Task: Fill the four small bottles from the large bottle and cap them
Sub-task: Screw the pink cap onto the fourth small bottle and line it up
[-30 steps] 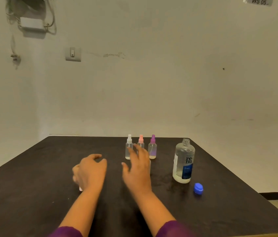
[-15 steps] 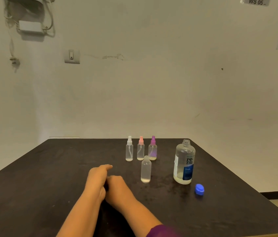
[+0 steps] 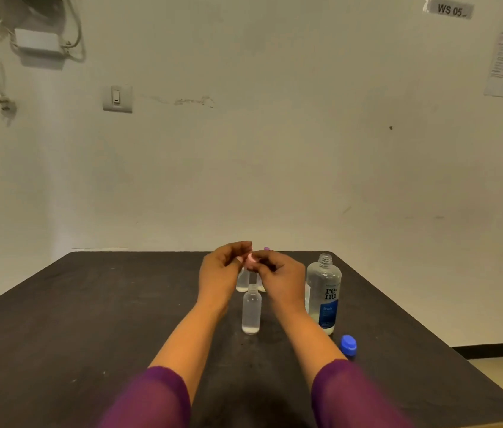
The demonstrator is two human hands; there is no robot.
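Note:
An uncapped small bottle (image 3: 251,310) stands on the dark table (image 3: 89,319) with a little clear liquid at its bottom. Just above and behind it, my left hand (image 3: 219,273) and my right hand (image 3: 281,273) meet fingertip to fingertip, pinching a small pinkish cap (image 3: 250,261) between them. Behind my hands are the capped small bottles, mostly hidden: one clear body (image 3: 242,282) and a purple cap tip (image 3: 266,249) show. To the right the large bottle (image 3: 323,291) stands open, liquid low inside. Its blue cap (image 3: 348,345) lies on the table in front of it.
The table's right edge runs close past the blue cap, and its far edge meets a plain wall. A switch (image 3: 117,98) and a cabled box (image 3: 38,41) hang on the wall, well above the table.
Both hands rose from the tabletop, where they were joined low and left of the open bottle. They now sit higher and further back, above that bottle, covering the capped bottles.

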